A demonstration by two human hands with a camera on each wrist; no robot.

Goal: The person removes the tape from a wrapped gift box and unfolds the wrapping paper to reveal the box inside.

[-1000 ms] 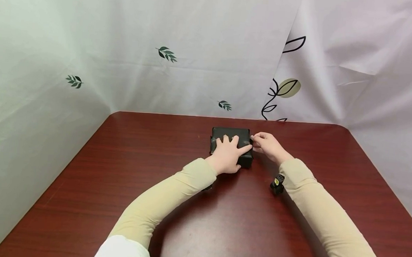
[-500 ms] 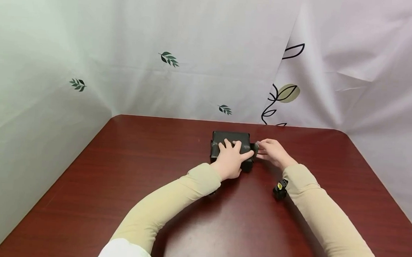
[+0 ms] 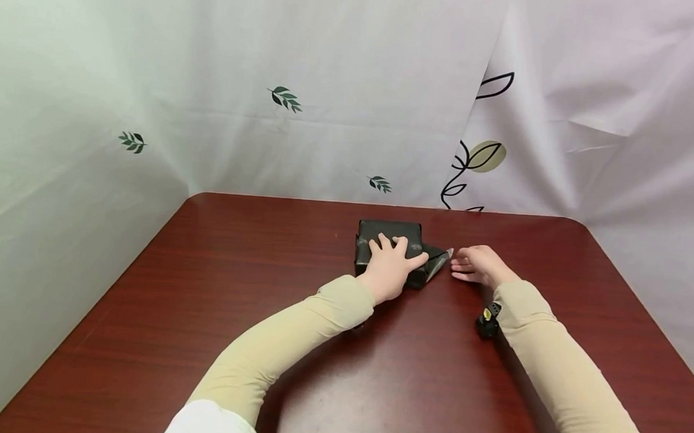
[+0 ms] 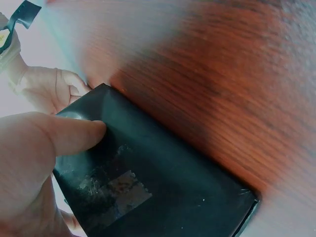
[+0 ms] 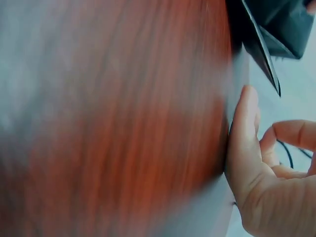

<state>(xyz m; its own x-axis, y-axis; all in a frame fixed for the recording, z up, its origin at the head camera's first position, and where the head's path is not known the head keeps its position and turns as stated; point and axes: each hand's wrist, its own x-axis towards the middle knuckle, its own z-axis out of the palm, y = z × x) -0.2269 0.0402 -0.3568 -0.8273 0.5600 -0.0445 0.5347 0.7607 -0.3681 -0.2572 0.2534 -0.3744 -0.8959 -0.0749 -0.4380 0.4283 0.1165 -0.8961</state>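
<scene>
A small box (image 3: pixel 390 230) in black wrapping lies near the back middle of the table. Over its top spread the fingers of my left hand (image 3: pixel 386 271), pressing on it. The left wrist view shows that hand's straight thumb (image 4: pixel 74 136) against a black face with a clear tape patch (image 4: pixel 128 190). From the box's right side a pointed black flap (image 3: pixel 437 260) sticks out, with a shiny, tape-like tip. My right hand (image 3: pixel 477 264) is just right of that tip, loosely bent and holding nothing. In the right wrist view a gap separates its thumb from the flap (image 5: pixel 261 47).
The reddish-brown wooden table (image 3: pixel 212 314) has rounded back corners. A pale curtain (image 3: pixel 327 143) with leaf prints hangs behind it and along both sides. A small black wrist camera (image 3: pixel 487 320) sits below the right wrist.
The right hand has drawn the flap outward from the box's right side, let it go and moved slightly right. The left hand has stayed on the box.
</scene>
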